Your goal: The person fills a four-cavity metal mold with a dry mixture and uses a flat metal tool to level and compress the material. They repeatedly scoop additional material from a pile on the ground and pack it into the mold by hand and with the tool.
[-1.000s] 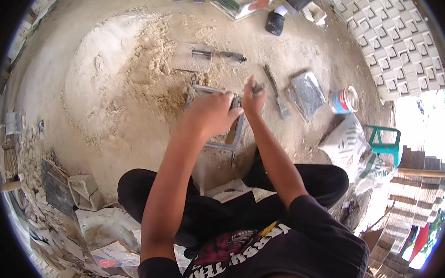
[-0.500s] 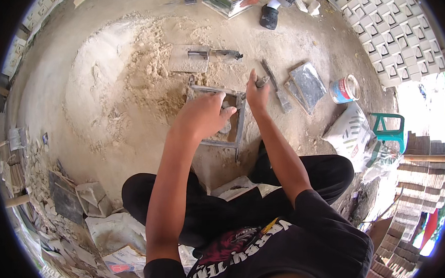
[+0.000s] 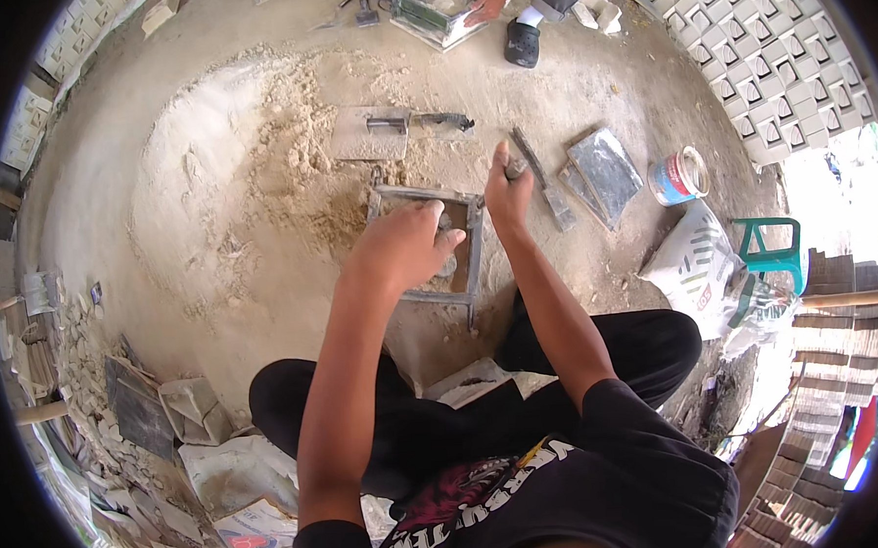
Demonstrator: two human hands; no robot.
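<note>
A rectangular metal frame (image 3: pixel 430 296) lies on the dusty floor in front of my crossed legs. Over its inside, my left hand (image 3: pixel 404 246) is closed, thumb and fingers around a grey lump (image 3: pixel 446 266) that is mostly hidden beneath them. Just beyond the frame's right corner, my right hand (image 3: pixel 507 195) is raised and wrapped around a short grey piece (image 3: pixel 516 169), only its rounded end showing. A flat trowel (image 3: pixel 354 133) lies behind the frame, beside a dark-handled tool (image 3: pixel 442 123). To the right of my right hand rests a long metal bar (image 3: pixel 545 181).
Pale powder (image 3: pixel 194 167) spreads at the left. On the right are dark flat plates (image 3: pixel 606 174), a paint can (image 3: pixel 672 178), a white sack (image 3: pixel 688 258) and a green stool (image 3: pixel 773 257). Across from me, another person's hand (image 3: pixel 486 7) touches a second mould (image 3: pixel 433 15). Patterned blocks (image 3: pixel 753 50) stand far right.
The whole view has shifted slightly, so the far mould and the other person's foot show lower in the picture. Both my hands keep nearly the same pose, the left one slightly lower over the frame.
</note>
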